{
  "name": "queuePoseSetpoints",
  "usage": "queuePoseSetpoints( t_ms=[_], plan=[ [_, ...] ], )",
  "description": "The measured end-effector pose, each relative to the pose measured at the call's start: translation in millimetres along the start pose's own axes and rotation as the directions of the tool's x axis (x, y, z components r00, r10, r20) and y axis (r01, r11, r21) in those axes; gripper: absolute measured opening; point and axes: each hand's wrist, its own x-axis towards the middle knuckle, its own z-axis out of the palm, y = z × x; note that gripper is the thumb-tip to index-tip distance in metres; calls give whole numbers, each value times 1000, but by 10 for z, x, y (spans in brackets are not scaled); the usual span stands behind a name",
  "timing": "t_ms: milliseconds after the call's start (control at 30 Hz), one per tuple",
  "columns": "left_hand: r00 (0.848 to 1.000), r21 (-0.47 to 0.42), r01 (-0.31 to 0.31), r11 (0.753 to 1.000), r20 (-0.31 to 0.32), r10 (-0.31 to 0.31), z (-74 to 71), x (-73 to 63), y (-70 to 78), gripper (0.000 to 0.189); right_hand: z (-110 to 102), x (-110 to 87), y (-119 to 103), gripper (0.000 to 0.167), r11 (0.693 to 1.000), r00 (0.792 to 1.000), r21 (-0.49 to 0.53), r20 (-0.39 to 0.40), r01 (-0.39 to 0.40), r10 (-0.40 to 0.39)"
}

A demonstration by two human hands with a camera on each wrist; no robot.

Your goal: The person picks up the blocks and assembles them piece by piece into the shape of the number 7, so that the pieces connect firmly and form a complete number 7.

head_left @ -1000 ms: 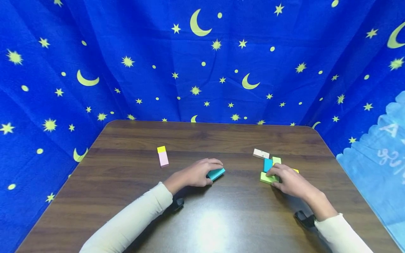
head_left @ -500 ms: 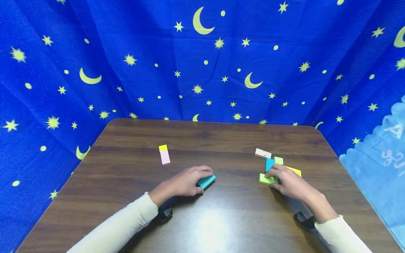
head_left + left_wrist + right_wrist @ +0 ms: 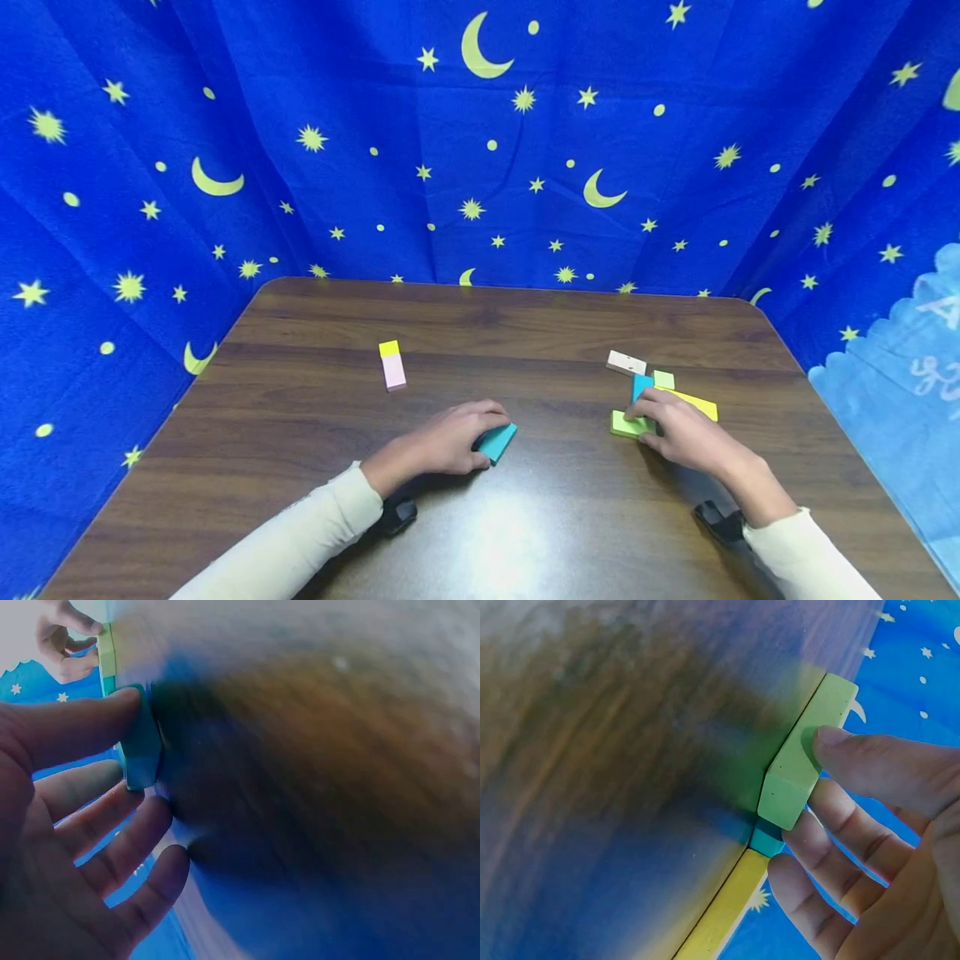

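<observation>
In the head view my left hand (image 3: 461,437) pinches a teal wooden block (image 3: 497,442) low over the middle of the table. The left wrist view has the thumb on one side of this teal block (image 3: 142,746) and fingers on the other. Farther right, my right hand (image 3: 682,429) pinches a light green block (image 3: 627,424) between thumb and fingers. Just behind that block lie a blue block (image 3: 641,386), partly covered by the fingers, and a long yellow block (image 3: 693,403). The right wrist view has the green block (image 3: 806,754) standing in front of the blue one.
Beyond the right hand lie a small light green block (image 3: 663,380) and a whitish block (image 3: 626,362). A pink block (image 3: 393,372) with a yellow block (image 3: 388,348) at its far end lies on the left. Blue star-patterned cloth (image 3: 360,192) hangs around the brown table (image 3: 480,325).
My left hand has drawn the teal block nearer and slightly left, turning it. My right hand has shifted the light green block slightly left, and more of the long yellow block shows.
</observation>
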Motion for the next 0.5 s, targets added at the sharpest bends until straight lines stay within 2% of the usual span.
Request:
queuePoseSetpoints(
  t_ms=[267, 500],
  plan=[
    [996, -33, -82, 996, 16, 82, -29, -34, -50, 48, 10, -1, -7, 27, 1000, 1000, 1, 2, -16, 16],
    [997, -73, -67, 995, 27, 70, -30, -47, -89, 48, 19, 16, -3, 27, 999, 999, 10, 26, -33, 32]
  ],
)
